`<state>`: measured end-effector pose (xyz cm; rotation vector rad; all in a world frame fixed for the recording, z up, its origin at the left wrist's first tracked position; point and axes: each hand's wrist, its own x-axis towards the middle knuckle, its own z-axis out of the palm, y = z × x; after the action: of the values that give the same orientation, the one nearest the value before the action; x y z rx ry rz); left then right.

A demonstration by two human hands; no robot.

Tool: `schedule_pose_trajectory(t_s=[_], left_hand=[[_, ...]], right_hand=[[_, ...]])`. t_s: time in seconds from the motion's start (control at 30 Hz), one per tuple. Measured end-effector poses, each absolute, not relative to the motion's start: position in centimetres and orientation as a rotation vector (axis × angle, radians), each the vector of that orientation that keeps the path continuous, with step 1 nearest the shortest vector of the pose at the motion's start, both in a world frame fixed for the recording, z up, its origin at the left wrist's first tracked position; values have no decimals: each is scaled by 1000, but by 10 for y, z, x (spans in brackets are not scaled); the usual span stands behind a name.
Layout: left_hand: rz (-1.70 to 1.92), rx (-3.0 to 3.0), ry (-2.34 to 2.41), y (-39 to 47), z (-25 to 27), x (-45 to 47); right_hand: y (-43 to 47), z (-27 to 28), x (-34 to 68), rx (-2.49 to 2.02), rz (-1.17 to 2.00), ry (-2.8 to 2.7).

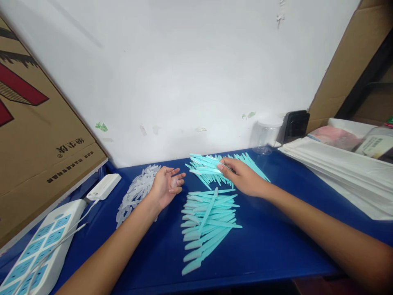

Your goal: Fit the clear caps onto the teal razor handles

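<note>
My left hand [168, 183] is turned palm up with its fingers loosely curled, and a small translucent blade cap [174, 182] rests in it. Beside and partly behind it lies a heap of similar caps [138, 190]. My right hand [235, 174] pinches a teal eyebrow razor [207, 169] between thumb and fingers, over a pile of teal razors [251, 166] near the wall. Whether it holds more than one razor I cannot tell. Between my forearms, a second group of razors [211, 221] is loosely stacked, with whitish caps over their left ends.
A white power strip [69, 213] with cables and a white box-shaped device [103, 186] sit at left, by a cardboard box [46, 123]. At the back right stand a clear jar [267, 133] and a black container [296, 125]. White packaging [337, 176] occupies the right side of the blue table [264, 254].
</note>
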<state>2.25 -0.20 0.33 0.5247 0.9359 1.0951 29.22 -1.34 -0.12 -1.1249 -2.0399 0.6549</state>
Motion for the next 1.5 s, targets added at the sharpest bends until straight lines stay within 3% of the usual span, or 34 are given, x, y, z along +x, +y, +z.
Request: schedule_pose_trajectory(t_s=[1.5], left_hand=[[1078, 1084, 924, -4, -9, 26]], right_hand=[[-13, 1, 293, -1138, 643, -2046]])
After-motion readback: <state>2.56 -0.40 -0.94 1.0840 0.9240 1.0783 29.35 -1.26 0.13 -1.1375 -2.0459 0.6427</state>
